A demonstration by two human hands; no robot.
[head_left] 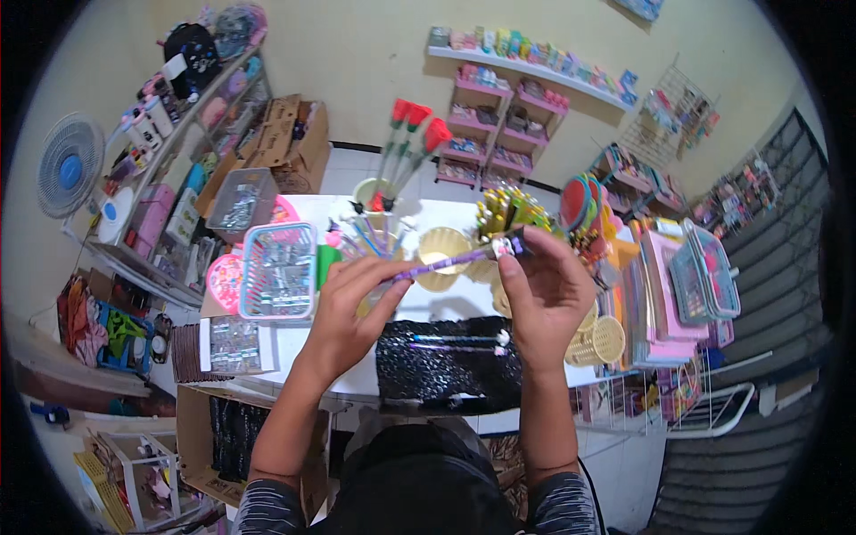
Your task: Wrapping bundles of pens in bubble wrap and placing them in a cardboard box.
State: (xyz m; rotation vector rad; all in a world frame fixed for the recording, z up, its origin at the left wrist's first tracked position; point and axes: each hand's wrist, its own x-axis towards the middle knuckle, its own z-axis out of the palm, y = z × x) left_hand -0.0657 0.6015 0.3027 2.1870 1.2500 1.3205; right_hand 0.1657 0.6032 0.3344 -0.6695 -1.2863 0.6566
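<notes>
My left hand [351, 311] pinches the lower end of a purple pen [451, 263] between thumb and fingers. At its other end, my right hand [552, 301] holds the small white character topper [505, 247], with thumb below and fingers above. The pen is raised over the table, tilted up to the right. Below my hands lies a glossy black plastic wrap [445, 378]. On it rest two more pens side by side, one blue [435, 339] and one purple [441, 349], with white toppers at their right ends.
A cream plastic basket [431, 277] stands behind the pen on the white table [428, 311]. Upright pens [378, 237], artificial red roses [419, 117] and a basket of small packets [277, 231] are to the left. Stacked folders [659, 294] and another cream basket [605, 341] flank the right.
</notes>
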